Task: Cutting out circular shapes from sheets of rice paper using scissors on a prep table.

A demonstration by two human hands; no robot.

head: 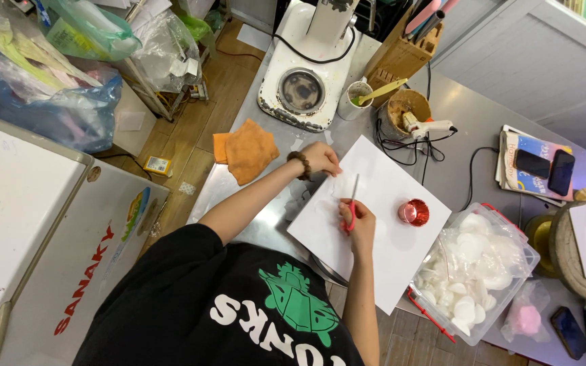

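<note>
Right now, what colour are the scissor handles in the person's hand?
Red. The scissors sit in the right hand, clearest in the head view.

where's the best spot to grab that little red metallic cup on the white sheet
Grip the red metallic cup around its side wall, coming down from above. It stands upright with its open mouth up, apart from the right hand, and the clear plastic bin crowds its far side.

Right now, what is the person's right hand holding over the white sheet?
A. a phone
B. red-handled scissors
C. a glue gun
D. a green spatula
B: the right hand grips red-handled scissors, blades pointing up over the white sheet; the glue gun lies apart on the table.
</note>
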